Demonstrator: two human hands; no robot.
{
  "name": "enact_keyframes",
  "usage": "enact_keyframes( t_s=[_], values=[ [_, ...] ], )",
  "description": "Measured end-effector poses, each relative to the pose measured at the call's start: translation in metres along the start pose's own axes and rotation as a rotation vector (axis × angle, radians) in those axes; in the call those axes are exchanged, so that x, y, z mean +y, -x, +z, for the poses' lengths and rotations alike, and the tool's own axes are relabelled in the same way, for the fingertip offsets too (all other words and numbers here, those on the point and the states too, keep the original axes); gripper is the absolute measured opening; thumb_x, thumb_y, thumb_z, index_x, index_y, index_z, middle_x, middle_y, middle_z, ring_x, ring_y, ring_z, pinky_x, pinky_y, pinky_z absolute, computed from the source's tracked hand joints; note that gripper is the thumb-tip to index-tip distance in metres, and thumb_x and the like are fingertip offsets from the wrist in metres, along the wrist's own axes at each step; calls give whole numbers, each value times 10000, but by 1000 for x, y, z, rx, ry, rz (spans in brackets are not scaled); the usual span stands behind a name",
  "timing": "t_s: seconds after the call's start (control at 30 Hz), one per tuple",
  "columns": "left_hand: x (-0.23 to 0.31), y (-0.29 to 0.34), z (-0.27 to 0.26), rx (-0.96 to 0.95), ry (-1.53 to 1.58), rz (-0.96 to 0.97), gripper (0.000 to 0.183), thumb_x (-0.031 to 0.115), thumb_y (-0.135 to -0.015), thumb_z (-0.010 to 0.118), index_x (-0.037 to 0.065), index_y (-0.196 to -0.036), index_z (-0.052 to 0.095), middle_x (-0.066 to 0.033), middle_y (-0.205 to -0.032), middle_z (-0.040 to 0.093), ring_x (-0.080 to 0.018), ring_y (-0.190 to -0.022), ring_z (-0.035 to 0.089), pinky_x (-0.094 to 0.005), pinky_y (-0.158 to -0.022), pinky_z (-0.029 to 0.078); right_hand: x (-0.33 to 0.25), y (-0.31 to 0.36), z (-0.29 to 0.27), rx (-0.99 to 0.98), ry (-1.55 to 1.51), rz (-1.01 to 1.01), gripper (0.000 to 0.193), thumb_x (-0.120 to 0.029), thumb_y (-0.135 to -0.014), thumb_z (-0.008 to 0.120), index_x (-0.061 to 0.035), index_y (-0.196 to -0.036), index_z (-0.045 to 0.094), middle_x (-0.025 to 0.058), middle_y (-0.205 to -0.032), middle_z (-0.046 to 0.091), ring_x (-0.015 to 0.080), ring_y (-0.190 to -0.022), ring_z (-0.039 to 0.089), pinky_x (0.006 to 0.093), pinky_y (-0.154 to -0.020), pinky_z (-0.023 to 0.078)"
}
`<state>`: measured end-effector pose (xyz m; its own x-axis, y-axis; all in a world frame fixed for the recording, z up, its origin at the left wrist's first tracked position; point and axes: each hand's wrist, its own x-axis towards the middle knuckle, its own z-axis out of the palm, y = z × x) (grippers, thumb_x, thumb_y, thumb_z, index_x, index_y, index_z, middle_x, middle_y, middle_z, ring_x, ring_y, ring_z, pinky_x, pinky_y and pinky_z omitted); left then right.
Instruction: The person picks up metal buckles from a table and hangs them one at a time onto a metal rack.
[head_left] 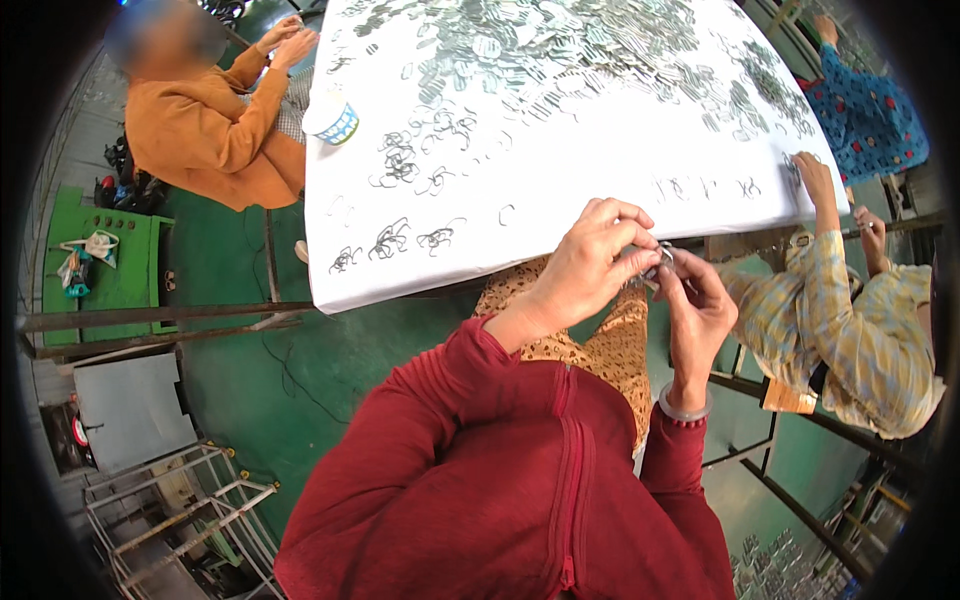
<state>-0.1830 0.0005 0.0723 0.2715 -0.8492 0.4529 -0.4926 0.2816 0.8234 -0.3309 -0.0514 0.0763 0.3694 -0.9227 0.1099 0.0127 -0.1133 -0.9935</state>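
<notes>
My left hand [598,258] and my right hand [694,310] meet in front of me, just off the near edge of the white-covered table [420,265]. Between the fingertips of both is a small shiny metal piece [664,256], mostly covered by the fingers, so its exact kind is hard to tell. Thin dark curved strips [388,240] lie in small tangled clusters on the table's near left part. Farther back spreads a big heap of flat slotted metal pieces [560,50]. A short row of small dark parts [705,188] lies beyond my hands.
A white paper tub [331,118] stands at the table's left edge. One person in orange [205,120] sits at left; others, in checked yellow [850,340] and blue [870,110], are at right. A green bench [100,260] and a metal frame cart [185,520] stand left.
</notes>
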Motion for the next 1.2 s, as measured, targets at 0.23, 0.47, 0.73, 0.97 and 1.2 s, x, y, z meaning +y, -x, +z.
enact_keyframes(
  t_s=[0.23,0.47,0.73,0.97,1.2],
  values=[
    [3,-1,2,2,-4,-13,136,83,-787,675,31,-878,588,-81,-972,617,-237,-922,567,-327,-774,475,-2,-2,-3,-21,359,-241,205,71,-761,641,22,-960,638,65,-792,634,89,-655,577,206,-603,464],
    [-3,-4,9,-64,142,-22,140,62,-775,670,44,-883,582,-76,-929,615,-261,-895,572,-347,-753,465,4,-4,-6,-90,388,-286,404,79,-752,665,19,-1141,570,81,-818,649,116,-711,611,236,-669,497],
    [-9,-2,2,-110,294,-44,142,52,-775,671,43,-892,592,-66,-879,630,-237,-816,602,-346,-747,464,6,-24,-31,-252,247,-155,546,60,-750,651,8,-1265,479,103,-797,659,155,-713,631,263,-677,505],
    [-3,-5,4,-92,309,2,174,31,-731,707,38,-864,595,-61,-888,639,-229,-853,601,-340,-757,464,41,-158,27,-337,214,-153,273,-8,-841,567,50,-1106,587,143,-904,647,197,-735,596,283,-641,496],
    [0,7,0,-61,239,-3,167,24,-737,700,29,-868,596,-60,-899,632,-220,-861,597,-336,-761,461,129,-229,107,-384,828,-581,310,76,-699,542,6,-987,635,207,-857,582,345,-851,570,434,-703,478]
  ],
)
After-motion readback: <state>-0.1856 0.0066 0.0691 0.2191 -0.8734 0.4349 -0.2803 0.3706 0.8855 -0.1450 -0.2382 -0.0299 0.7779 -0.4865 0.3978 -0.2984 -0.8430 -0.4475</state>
